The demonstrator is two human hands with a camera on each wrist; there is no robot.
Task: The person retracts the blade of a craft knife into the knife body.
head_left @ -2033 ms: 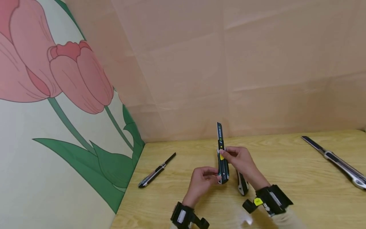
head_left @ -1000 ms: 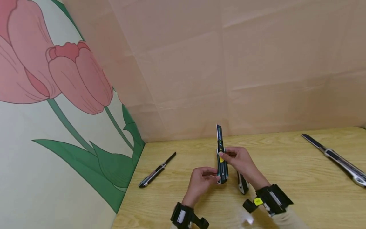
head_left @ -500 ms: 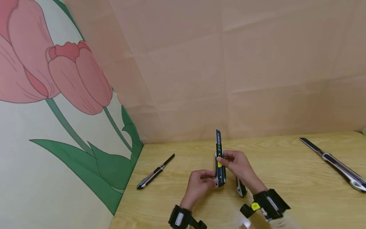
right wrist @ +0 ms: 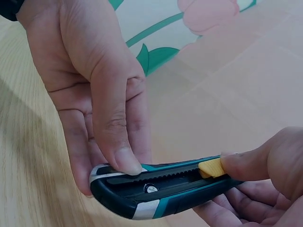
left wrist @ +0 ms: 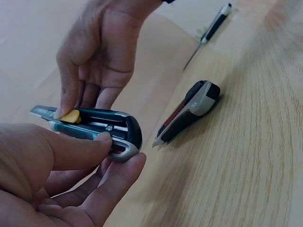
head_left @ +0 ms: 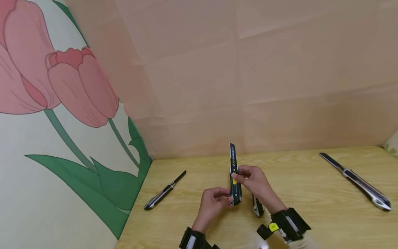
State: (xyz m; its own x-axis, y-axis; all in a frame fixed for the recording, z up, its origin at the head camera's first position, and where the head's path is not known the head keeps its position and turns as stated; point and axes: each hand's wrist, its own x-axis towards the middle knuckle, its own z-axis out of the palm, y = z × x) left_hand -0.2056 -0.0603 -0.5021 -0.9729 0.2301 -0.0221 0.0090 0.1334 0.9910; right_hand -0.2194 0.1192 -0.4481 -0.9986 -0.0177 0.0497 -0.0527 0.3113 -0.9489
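Note:
A dark utility knife with teal and white trim is held off the wooden table, blade extended and pointing away. My left hand pinches its butt end between thumb and fingers. Further up the handle, my right hand grips it, the thumb against the yellow slider. The right wrist view also shows a screw in the body. Just beyond my hands in the left wrist view, a black-and-white utility knife lies on the table; my right hand partly covers it in the head view.
On the wooden table, a slim utility knife lies to the left with its blade out. A larger one lies at the right, blade also out. Brown sheeting rises behind; a tulip-printed panel stands at the left.
The head view has shifted a little, so everything sits slightly lower and further left. Both hands keep the same hold on the utility knife, with its blade still extended.

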